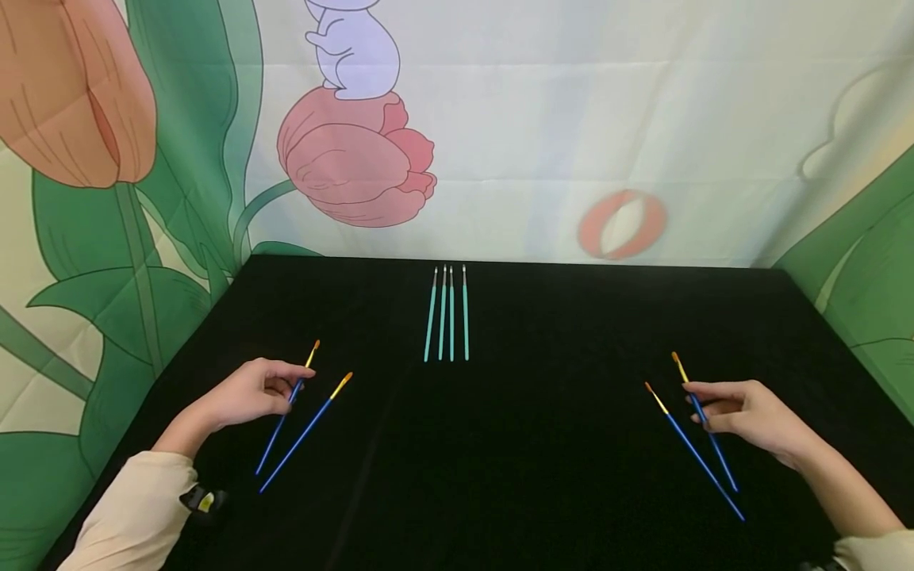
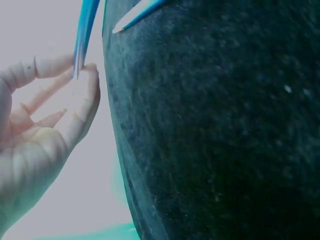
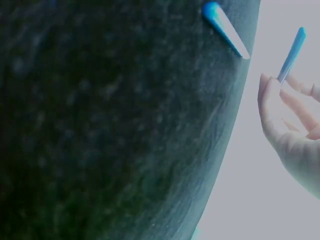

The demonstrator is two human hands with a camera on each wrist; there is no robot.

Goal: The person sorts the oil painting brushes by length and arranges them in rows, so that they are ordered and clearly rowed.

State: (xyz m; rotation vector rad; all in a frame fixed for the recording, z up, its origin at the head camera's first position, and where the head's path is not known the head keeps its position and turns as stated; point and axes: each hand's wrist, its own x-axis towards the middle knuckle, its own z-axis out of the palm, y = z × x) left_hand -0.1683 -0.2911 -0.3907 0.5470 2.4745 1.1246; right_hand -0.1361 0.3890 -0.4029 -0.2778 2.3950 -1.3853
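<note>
In the lower left of the head view the left hand (image 1: 246,394) pinches a blue-handled brush (image 1: 287,408) between thumb and fingers, and its orange tip points toward the upper right. A second blue brush (image 1: 305,432) lies free on the black cloth (image 1: 543,444) just to the right of it, nearly parallel. In the lower right of the frame the right hand (image 1: 746,416) does the mirror of this: its fingers are curled onto one blue brush (image 1: 705,423), while its neighbour (image 1: 694,453) rests loose on the cloth just to the left. The wrist views agree, each showing fingertips (image 2: 89,75) closed on a thin blue handle (the colours there are washed out).

My judgement is that the grips are the weak point. Each handle is slim, smooth and long, held by a light fingertip pinch part-way along the shaft, so it could roll or pivot between the fingers and slip out. The loose brush beside each hand lies close enough that a knuckle or the held handle could nudge it askew.

The brushes are thin, with dark blue shafts and short yellow-orange ends. Four teal brushes (image 1: 447,314) lie side by side at the upper middle of the cloth, well apart from both hands.
</note>
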